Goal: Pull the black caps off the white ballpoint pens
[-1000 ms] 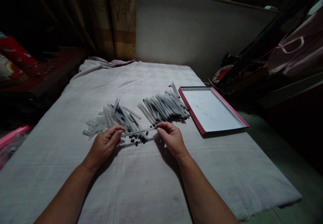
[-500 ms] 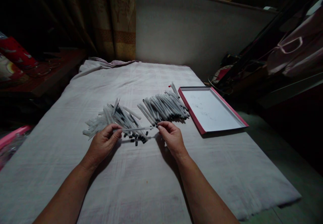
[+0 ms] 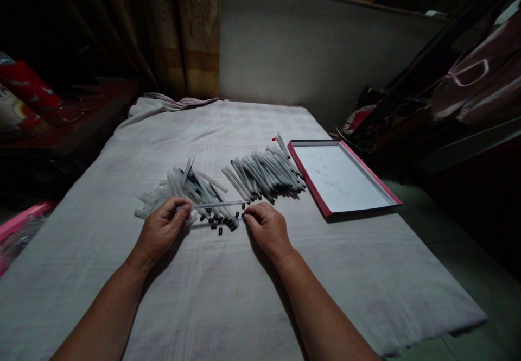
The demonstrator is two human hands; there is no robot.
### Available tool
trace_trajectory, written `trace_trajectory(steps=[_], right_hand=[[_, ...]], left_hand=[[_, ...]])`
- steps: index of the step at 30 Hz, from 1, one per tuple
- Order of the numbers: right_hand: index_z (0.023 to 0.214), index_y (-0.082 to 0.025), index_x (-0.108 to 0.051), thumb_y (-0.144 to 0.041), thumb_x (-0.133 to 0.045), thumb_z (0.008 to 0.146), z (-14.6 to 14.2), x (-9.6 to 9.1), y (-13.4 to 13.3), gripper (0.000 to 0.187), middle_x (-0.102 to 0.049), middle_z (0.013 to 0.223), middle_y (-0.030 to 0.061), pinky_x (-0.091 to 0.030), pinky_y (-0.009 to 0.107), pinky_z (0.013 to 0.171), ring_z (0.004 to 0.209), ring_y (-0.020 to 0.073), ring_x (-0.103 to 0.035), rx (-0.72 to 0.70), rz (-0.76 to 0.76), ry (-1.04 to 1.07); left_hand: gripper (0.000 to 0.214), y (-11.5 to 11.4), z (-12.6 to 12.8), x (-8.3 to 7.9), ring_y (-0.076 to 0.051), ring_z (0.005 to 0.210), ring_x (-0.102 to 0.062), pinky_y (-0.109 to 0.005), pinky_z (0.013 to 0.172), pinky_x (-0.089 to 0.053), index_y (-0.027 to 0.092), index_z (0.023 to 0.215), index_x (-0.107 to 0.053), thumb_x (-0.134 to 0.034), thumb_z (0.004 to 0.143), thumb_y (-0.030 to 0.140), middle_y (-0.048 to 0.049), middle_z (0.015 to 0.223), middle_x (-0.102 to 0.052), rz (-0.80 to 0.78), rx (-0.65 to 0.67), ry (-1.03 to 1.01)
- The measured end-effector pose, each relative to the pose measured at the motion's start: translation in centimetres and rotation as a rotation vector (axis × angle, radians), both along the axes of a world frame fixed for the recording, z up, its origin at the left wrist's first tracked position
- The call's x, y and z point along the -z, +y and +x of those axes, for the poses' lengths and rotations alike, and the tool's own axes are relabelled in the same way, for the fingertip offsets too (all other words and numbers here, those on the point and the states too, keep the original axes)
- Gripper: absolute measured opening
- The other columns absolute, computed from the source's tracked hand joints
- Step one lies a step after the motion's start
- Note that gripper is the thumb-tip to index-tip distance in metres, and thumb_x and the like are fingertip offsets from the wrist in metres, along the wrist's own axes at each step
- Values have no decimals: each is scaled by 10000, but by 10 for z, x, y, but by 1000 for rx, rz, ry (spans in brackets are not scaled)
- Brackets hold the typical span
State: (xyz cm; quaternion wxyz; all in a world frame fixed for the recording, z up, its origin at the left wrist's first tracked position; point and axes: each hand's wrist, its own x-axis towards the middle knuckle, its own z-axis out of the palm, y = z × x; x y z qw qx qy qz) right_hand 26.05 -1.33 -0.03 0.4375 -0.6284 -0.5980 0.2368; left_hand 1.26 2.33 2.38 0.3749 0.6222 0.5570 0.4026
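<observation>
My left hand (image 3: 161, 229) pinches one end of a thin clear pen tube (image 3: 215, 204) that stretches to the right above the cloth. My right hand (image 3: 265, 226) rests with its fingers curled just off the tube's far end, beside several small black caps (image 3: 223, 222) lying loose on the cloth. What the right fingers hold, if anything, is too small to see. A loose heap of clear tubes (image 3: 179, 190) lies behind my left hand. A tidier stack of pens (image 3: 264, 172) lies behind my right hand.
A pale cloth (image 3: 228, 290) covers the table. A shallow red-edged box lid (image 3: 340, 179) with a white inside sits at the right. A curtain and a wall stand behind. Dark clutter and bags fill the right side; red and pink objects sit at the left.
Both hands have shifted a little left and down. The right hand has come off the tube's end and dropped toward the loose black caps, while the left still holds the tube.
</observation>
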Motion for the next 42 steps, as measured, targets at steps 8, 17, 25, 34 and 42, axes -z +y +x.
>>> trace_trajectory(steps=[8,17,25,34,42], right_hand=[[827,-261,-776,-266,-661,789,3,-2,2,121,-771,883,51,-518,373,856,870,239,-699,28,-26,172],[703,-185,-724,-435,-732,705,4,-15,4,250,-709,652,30,-454,256,528,543,134,-566,12,-160,600],[704,-174,-706,-472,-751,649,21,-21,11,306,-703,638,12,-448,234,470,485,105,-527,274,-37,688],[776,-195,-757,-407,-645,774,1,0,3,240,-767,739,43,-544,306,676,700,202,-700,155,-3,350],[796,-229,-768,-386,-611,819,-3,-2,1,223,-784,800,45,-519,301,737,754,207,-720,22,-16,106]], left_hand=[[476,0,0,-1,-138,572,-588,-235,508,-486,204,868,-620,-643,767,669,6,666,-634,-11,13,-17],[376,1,-2,-3,-127,566,-547,-226,488,-441,207,860,-639,-641,778,574,14,662,-619,6,53,22],[411,15,-29,-10,-100,532,-532,-180,411,-383,225,872,-625,-768,644,536,23,695,-613,7,-339,-279],[414,14,-21,-6,-96,546,-537,-174,416,-398,219,888,-632,-766,629,512,28,696,-622,15,-338,-321],[441,6,-7,-6,-126,606,-572,-198,458,-394,219,883,-660,-777,634,564,12,694,-646,-35,-172,-238]])
